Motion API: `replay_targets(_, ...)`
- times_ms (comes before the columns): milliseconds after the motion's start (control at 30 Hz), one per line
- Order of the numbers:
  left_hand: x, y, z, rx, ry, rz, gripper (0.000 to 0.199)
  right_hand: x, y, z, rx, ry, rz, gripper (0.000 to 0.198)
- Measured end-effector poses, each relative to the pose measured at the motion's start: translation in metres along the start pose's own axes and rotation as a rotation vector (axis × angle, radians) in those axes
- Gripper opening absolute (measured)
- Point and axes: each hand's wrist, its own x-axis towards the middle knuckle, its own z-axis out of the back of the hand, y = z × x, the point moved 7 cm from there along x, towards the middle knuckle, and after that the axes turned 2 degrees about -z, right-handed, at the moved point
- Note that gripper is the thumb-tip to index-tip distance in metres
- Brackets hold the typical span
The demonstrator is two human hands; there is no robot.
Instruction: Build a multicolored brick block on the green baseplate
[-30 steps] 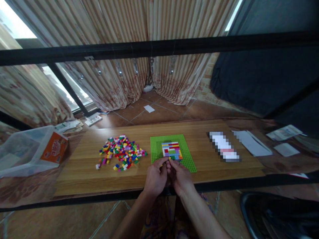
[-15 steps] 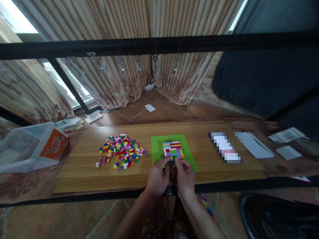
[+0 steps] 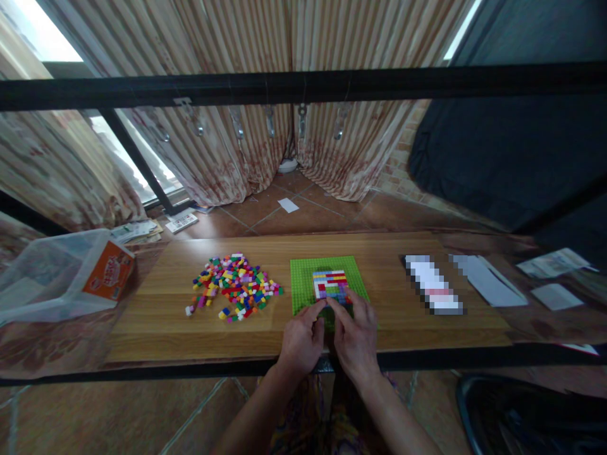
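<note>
A flat build of coloured toy bricks, with white, red, yellow, blue and purple pieces, sits on the green studded baseplate. At its front edge is the index fingertip of my left hand; the thumb stands apart below it. My right hand lies over the plate's front right part, fingers apart, the index pointing left and the other fingertips at the build's right front corner. Both index fingertips nearly meet. My fingers hide the build's front edge, and no loose brick shows in either hand.
A pile of loose small bricks lies left on the wooden board. A blurred-out phone-like slab and white papers lie at the right. A clear plastic bin with an orange label stands far left. A black bar crosses beyond.
My right hand has gone from a pinch at the build's front edge to spread fingers reaching over its right front corner. My left hand stays near the front edge. The view has shifted slightly.
</note>
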Motion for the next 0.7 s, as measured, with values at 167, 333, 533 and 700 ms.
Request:
replay_targets(167, -0.001, 0.001, 0.001, -0.049, -0.006, 0.018, 0.040, -0.007, -0.002, -0.004, -0.081, 0.067, 0.005, 0.045)
replay_targets(333, 0.000, -0.002, 0.002, -0.074, -0.005, 0.015, 0.040, -0.012, -0.004, -0.009, -0.098, 0.063, 0.013, 0.049)
replay_targets(533, -0.003, 0.003, 0.010, -0.327, -0.087, 0.167, 0.033, -0.011, -0.004, -0.011, -0.091, 0.039, 0.016, 0.044)
replay_targets(700, -0.022, 0.014, 0.015, -0.987, -0.188, 0.494, 0.039, -0.006, -0.006, 0.000, 0.041, 0.037, -0.010, 0.048)
